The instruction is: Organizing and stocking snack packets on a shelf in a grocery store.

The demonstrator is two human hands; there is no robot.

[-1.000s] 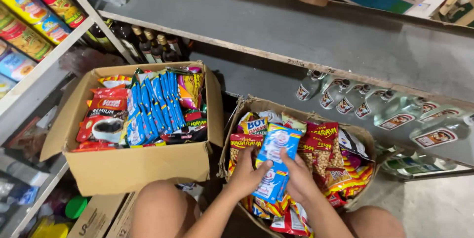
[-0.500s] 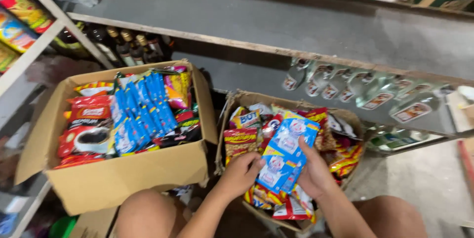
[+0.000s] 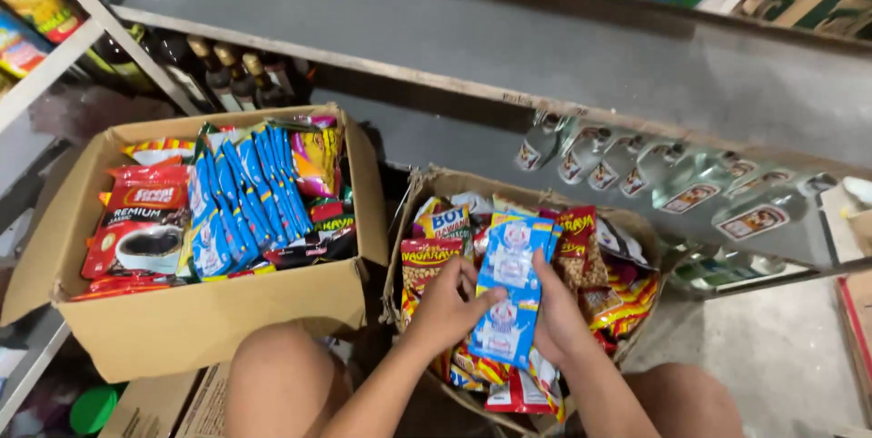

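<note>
A: What did the two hands have between them?

B: A strip of blue and white plastic sachets (image 3: 510, 288), joined end to end and held upright over the smaller brown cardboard box (image 3: 413, 185). The left hand (image 3: 443, 306) gripped it from nine o'clock, its fingers (image 3: 479, 298) clamped on the strip's left edge. The right hand (image 3: 559, 320) held it from three o'clock, its fingers (image 3: 543, 267) closed around the right edge and partly hidden behind the strip.

A: What lay in that box?

B: Red and yellow snack packets (image 3: 431, 256), packed loosely, with more of them spilling over at six o'clock. The strip covered the middle of them.

A: And the other box?

B: The larger open cardboard box (image 3: 204, 315) stood at nine o'clock from the hands, touching the smaller one or just beside it; I could not tell which. It held a row of blue sachet strips (image 3: 250, 197) standing on edge, a red coffee pouch with a cup pictured on it (image 3: 136, 224) at the row's nine o'clock, and a yellow and purple packet (image 3: 318, 156) at its two o'clock.

A: Anything beyond?

B: At twelve o'clock ran a grey shelf board (image 3: 563, 56). Under it, at two o'clock from the hands, clear glass bottles with red and white labels (image 3: 690, 188) lay tilted in a row. Dark bottles with gold caps (image 3: 232, 74) stood at eleven o'clock. The person's bare knees (image 3: 272, 374) showed at six o'clock.
</note>
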